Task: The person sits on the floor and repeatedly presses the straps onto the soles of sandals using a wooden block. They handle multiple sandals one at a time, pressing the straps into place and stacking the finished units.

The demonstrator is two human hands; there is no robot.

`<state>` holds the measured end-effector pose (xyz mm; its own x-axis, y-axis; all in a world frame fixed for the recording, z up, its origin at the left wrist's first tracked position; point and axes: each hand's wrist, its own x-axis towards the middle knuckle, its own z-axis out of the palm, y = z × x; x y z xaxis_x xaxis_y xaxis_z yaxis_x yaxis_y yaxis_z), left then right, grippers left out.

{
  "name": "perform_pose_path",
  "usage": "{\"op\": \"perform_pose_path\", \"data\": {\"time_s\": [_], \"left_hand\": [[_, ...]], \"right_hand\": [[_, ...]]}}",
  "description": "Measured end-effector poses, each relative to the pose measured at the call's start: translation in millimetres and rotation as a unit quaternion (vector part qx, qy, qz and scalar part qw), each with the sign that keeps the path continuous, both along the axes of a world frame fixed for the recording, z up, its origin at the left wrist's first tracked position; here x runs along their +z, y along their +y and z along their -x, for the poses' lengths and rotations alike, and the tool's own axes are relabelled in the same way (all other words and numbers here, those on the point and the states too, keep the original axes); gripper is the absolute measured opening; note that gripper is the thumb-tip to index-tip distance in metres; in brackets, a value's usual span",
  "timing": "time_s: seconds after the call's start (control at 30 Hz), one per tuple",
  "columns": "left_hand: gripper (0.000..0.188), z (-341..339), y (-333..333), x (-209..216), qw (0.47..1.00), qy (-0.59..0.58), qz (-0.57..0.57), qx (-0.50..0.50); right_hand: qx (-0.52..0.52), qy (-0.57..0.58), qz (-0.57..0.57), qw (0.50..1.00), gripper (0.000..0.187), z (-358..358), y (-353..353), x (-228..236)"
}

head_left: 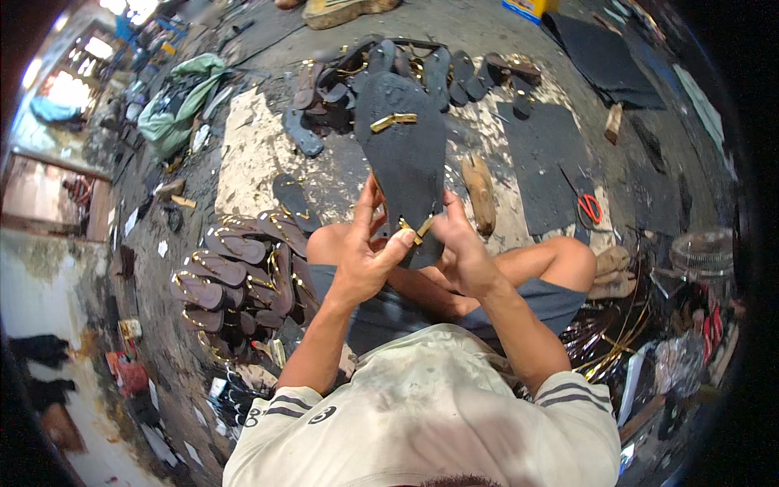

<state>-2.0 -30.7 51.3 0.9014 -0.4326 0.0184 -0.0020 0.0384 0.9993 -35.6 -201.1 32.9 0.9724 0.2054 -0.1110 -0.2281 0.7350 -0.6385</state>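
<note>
Dark sole [402,174], 1 piece, is held up between both hands above the lap; its wide end covers part of the row of sandals [438,69] behind, so their count is uncertain. On its visible face: 1 bent gold strip [393,122] near the wide end, 1 V-shaped gold strap [418,231] near the narrow end. Left hand [367,260]: thumb pressed by the V, other fingers curled at the sole's left edge, their tips partly hidden; sole pinched between. Right hand [471,256]: motion-blurred at the sole's right edge, index finger raised along it; cannot tell whether thumb and fingers pinch anything. Narrow end of the sole partly hidden by the hands. Containers: green sack [191,97], upper left, slumped, dark material showing at it, kind unclear; clear plastic bag [680,364], lower right, crumpled, contents not legible through glare. Yellow-and-blue box [531,8] cut off by the top edge, inside not visible. Sandal pile [219,272], left of the lap, overlaps itself; lower layers hidden. Red-handled scissors [590,209] lie on the right, blades hard to make out against black sheet [544,162].
</note>
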Motion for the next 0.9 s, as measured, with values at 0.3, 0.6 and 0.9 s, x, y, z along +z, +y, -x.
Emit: {"op": "perform_pose_path", "data": {"time_s": [0.3, 0.6, 0.9], "left_hand": [[0.087, -4.2, 30.4, -9.4, 0.975, -0.094, 0.145, 0.136], [0.074, -102.0, 150.5, -65.5, 0.865, 0.038, 0.155, 0.476], [0.053, 11.0, 293.6, -144.1, 0.723, -0.163, -0.508, 0.440]], "right_hand": [[-0.184, -0.220, 0.495, 0.820, 0.078, -2.9, 33.9, -9.9], [0.020, -0.162, 0.488, 0.858, 0.064, -66.2, 35.7, -48.3], [-0.076, 0.054, 0.676, 0.731, 0.059, -196.8, -162.3, -239.2]]}}
